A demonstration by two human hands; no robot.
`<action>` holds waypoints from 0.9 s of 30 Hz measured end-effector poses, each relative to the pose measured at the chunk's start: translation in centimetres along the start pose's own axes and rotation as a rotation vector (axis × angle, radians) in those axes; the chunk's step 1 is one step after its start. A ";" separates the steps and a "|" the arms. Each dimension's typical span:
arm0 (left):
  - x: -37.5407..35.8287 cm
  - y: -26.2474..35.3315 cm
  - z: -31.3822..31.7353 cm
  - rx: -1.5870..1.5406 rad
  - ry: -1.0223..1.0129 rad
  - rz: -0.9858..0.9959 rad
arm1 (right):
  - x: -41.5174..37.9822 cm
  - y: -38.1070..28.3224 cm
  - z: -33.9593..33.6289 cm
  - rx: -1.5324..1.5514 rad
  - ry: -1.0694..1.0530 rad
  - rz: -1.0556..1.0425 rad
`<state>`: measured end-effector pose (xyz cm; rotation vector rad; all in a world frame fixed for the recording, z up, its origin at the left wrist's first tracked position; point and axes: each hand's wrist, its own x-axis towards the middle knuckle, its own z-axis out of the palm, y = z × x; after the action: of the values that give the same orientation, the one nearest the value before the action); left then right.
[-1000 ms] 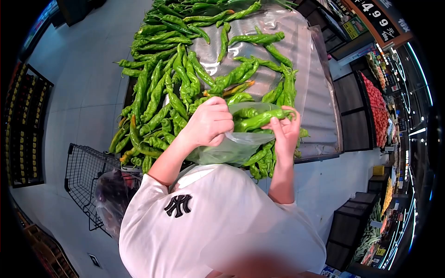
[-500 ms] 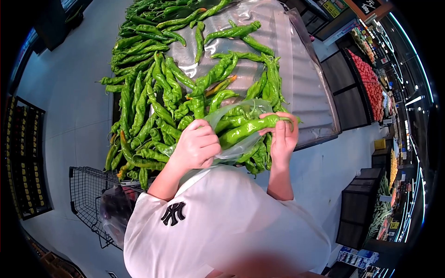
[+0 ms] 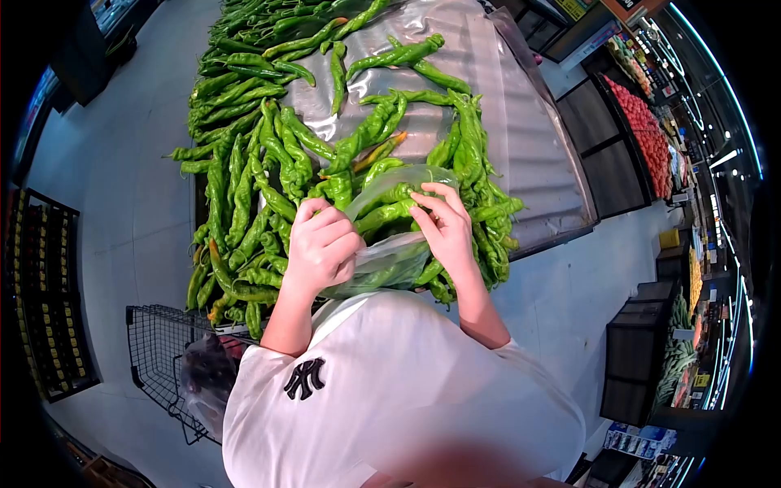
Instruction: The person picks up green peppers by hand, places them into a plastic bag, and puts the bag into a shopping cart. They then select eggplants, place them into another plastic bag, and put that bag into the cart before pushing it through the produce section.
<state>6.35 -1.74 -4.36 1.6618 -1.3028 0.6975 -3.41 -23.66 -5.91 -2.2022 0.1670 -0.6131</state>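
A clear plastic bag (image 3: pixel 394 254) with green peppers inside is in front of my chest, over the near edge of the pepper display. My left hand (image 3: pixel 321 244) is closed on the bag's left edge. At the right side of the bag's mouth is my right hand (image 3: pixel 446 228), its fingers curved and apart with nothing seen gripped between them. Just left of those fingertips a long green pepper (image 3: pixel 384 216) lies within the bag. Loose green peppers (image 3: pixel 281 154) are heaped around and behind the bag, some long and wrinkled.
The display's ridged, plastic-covered surface (image 3: pixel 521 146) shows to the right of the peppers. A black wire cart (image 3: pixel 159 346) holding a bag of dark produce (image 3: pixel 210 370) stands at lower left. Further produce stands (image 3: pixel 630 138) line the right side across the grey floor (image 3: pixel 553 285).
The pepper my right hand held by its stem end is now down in the bag. My right hand has moved left to the bag's mouth and its fingers have parted.
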 end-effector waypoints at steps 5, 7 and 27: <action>-1.3 -0.3 0.7 -0.031 0.002 -0.145 | -1.4 -1.6 -0.9 -0.210 -0.099 -0.030; -1.9 -0.1 1.0 -0.003 0.057 -0.218 | -2.1 -0.7 -0.8 -0.209 -0.079 -0.073; -7.3 -0.2 -0.9 -0.005 0.098 -0.423 | -4.4 10.5 -7.4 -0.447 -0.118 0.582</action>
<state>4.49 2.40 -10.16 1.7988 -0.8426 0.5108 -9.99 -34.21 -11.42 -2.4329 0.9188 -0.1213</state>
